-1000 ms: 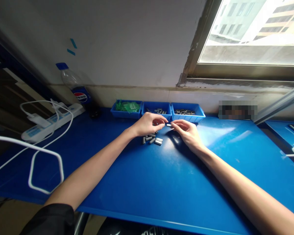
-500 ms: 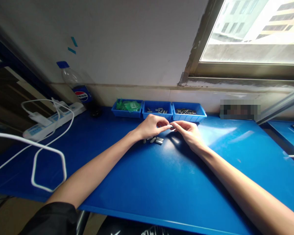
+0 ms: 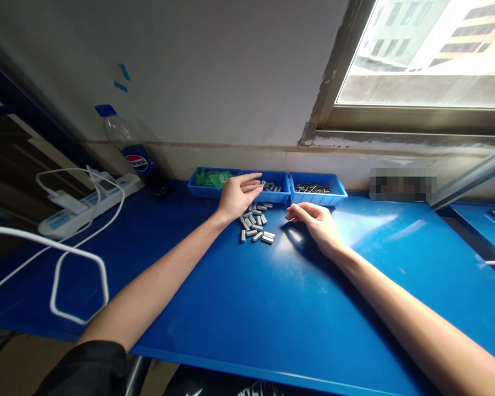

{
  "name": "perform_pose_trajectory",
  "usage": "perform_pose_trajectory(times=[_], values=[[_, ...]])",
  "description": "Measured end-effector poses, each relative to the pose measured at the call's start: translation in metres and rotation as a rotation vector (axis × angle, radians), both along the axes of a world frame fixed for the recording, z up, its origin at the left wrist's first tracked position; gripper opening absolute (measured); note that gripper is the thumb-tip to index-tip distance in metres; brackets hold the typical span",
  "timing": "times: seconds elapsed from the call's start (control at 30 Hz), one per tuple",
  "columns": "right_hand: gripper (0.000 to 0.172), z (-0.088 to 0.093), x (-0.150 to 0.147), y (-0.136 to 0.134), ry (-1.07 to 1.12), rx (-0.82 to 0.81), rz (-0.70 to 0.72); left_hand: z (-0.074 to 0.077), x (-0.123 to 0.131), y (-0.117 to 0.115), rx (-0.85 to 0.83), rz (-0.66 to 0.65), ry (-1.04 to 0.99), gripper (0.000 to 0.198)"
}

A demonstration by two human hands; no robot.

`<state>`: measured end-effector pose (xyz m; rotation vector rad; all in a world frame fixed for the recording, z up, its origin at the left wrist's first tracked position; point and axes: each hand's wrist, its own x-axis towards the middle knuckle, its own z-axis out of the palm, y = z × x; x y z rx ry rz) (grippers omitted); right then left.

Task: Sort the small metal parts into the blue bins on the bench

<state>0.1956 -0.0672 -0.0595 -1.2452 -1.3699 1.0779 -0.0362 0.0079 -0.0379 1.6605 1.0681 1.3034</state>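
My left hand (image 3: 236,196) reaches over the front rim of the middle blue bin (image 3: 281,196), and its thumb and forefinger pinch a small grey piece (image 3: 263,182) at their tips. Just below that hand, a pile of several small grey cylindrical pieces (image 3: 256,224) lies on the blue table (image 3: 272,308). To the right of the pile, my right hand (image 3: 314,221) rests on the table. Its fingers are curled in, the thumb is against the forefinger, and nothing shows between them.
Three blue bins stand in a row by the wall: the left bin (image 3: 208,191) holds green parts, the middle one grey pieces, the right bin (image 3: 318,196) thin dark pins. A plastic bottle (image 3: 127,147), a white power strip (image 3: 86,204) and looping white cables (image 3: 53,275) occupy the left side.
My hands were joined on a small piece above the pile. They have come apart: the left hand moved up and back to the middle bin with the piece, uncovering the pile, and the right stayed.
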Motion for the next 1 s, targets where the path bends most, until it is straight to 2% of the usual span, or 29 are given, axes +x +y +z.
perform_pose_trajectory(times=[0.1,0.17,0.23,0.27,0.33,0.4,0.43,0.5,0.57,0.8,1.0], values=[[0.035,-0.002,0.002,0.002,-0.016,0.009,0.005,0.016,-0.01,-0.001,0.083,-0.085,0.195,0.028],[0.036,-0.002,0.002,0.002,-0.036,0.014,0.012,0.031,-0.019,-0.005,0.115,-0.229,0.527,0.027],[0.036,-0.001,0.002,-0.001,-0.082,0.033,0.02,0.047,-0.027,-0.012,0.128,-0.365,0.825,0.05],[0.035,0.0,0.001,-0.003,-0.124,0.065,0.029,0.053,-0.03,-0.015,0.117,-0.384,0.934,0.065],[0.038,0.002,-0.002,-0.009,-0.259,0.193,0.069,0.062,-0.034,-0.022,0.036,-0.355,1.13,0.092],[0.046,0.002,-0.006,-0.015,-0.442,0.36,0.173,0.064,-0.034,-0.026,-0.038,-0.339,1.247,0.106],[0.047,0.001,-0.009,-0.018,-0.534,0.439,0.241,0.064,-0.034,-0.027,-0.067,-0.353,1.27,0.108],[0.037,-0.001,-0.012,-0.02,-0.677,0.557,0.354,0.059,-0.031,-0.027,-0.105,-0.408,1.248,0.105],[0.024,-0.005,-0.014,-0.02,-0.746,0.615,0.385,0.054,-0.028,-0.024,-0.115,-0.45,1.176,0.096],[0.02,-0.02,-0.007,-0.006,-0.738,0.526,0.046,0.04,-0.016,-0.022,-0.019,-0.455,1.013,0.045],[0.027,-0.015,-0.01,-0.011,-0.684,0.591,0.023,0.043,-0.013,-0.026,0.068,-0.502,0.932,0.024]])
